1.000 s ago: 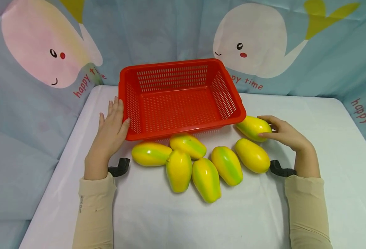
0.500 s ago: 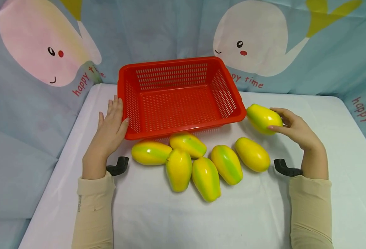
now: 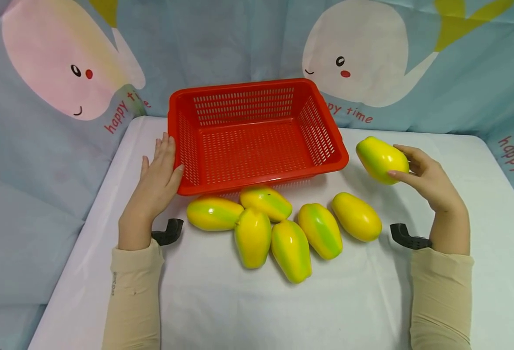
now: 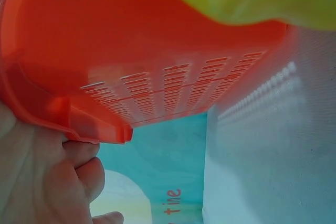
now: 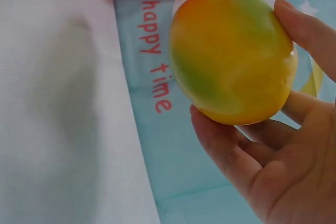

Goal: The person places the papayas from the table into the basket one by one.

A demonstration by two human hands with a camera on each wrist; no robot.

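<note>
My right hand (image 3: 432, 180) grips a yellow-green papaya (image 3: 381, 159) by its right end, thumb on the near side and fingers behind. The fruit hangs above the table, right of the red plastic basket (image 3: 258, 187) and apart from it. In the right wrist view the held papaya (image 5: 233, 59) shows its blunt end. My left hand (image 3: 153, 182) rests with straight fingers along the basket's left side. The left wrist view has the hand (image 4: 50, 177) touching the basket's rim (image 4: 100, 132). Inside the basket only its slotted floor and walls show.
Several more papayas lie on the white tablecloth before the basket, from one at the left (image 3: 215, 214) to another at the right (image 3: 356, 217). Behind the table hangs a blue curtain (image 3: 221, 43) with whale prints. Black wrist mounts (image 3: 407, 237) sit by both wrists.
My right hand has lifted the papaya off the table beside the basket and carried it right and slightly back. The left hand stays against the basket.
</note>
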